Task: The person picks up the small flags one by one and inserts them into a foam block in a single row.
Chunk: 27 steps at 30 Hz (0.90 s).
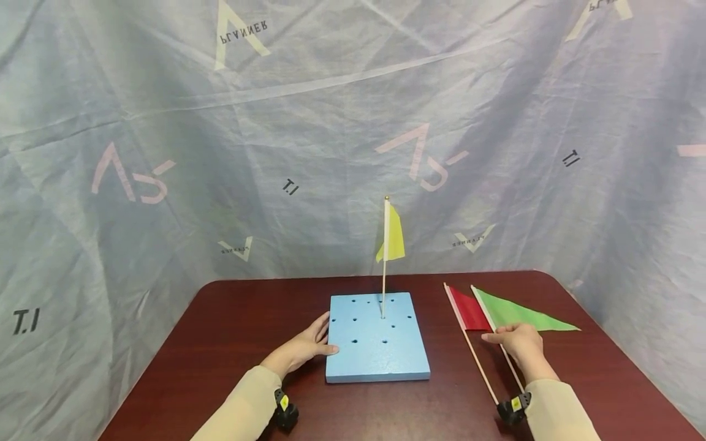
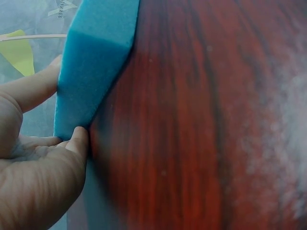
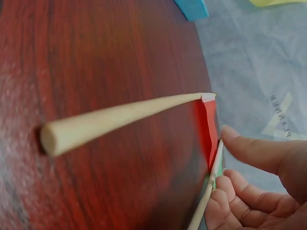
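My left hand (image 1: 300, 349) grips the left edge of a light blue foam board (image 1: 375, 361) with several holes, its thumb on the top face. In the left wrist view the fingertips (image 2: 79, 139) press the board's side (image 2: 91, 81). A yellow flag (image 1: 394, 236) stands upright in one hole. My right hand (image 1: 521, 343) is over the green flag (image 1: 513, 309), which lies on the table. Its curled fingers touch the stick (image 3: 204, 203), with a gap between thumb and fingers. To the left lies a red flag (image 1: 469, 309), partly overlapped by the green flag's stick.
The dark red wooden table (image 1: 237, 312) has rounded far corners. Behind it hangs a grey printed cloth (image 1: 331, 153). The red flag's wooden stick (image 3: 105, 120) points towards the near edge. A black wrist camera (image 1: 285, 413) sits on each arm.
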Tool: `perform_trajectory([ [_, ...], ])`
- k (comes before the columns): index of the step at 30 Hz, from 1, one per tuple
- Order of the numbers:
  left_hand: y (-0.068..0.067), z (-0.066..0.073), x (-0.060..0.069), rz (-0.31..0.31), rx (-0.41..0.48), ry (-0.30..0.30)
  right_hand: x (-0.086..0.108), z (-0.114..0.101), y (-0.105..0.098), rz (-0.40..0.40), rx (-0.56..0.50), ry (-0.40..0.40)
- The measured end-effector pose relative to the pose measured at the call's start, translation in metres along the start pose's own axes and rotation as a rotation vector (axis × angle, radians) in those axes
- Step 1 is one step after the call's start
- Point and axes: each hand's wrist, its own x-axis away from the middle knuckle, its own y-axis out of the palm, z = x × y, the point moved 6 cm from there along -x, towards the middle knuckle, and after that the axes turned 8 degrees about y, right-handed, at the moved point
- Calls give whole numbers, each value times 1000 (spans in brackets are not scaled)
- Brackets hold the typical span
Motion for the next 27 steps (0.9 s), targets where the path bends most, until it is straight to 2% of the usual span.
perform_trajectory([
  [8,-1,-3,1,16,4,-7,-1,6,0,10,57,-8],
  [14,1,0,0,14,-1,-3,-4,9,-3,23,91,-28],
  [22,1,2,-1,-3,-8,11,-5,10,-5,-7,57,-25],
  [27,1,0,0,5,8,1,-5,14,-4,-52,-14,8],
])
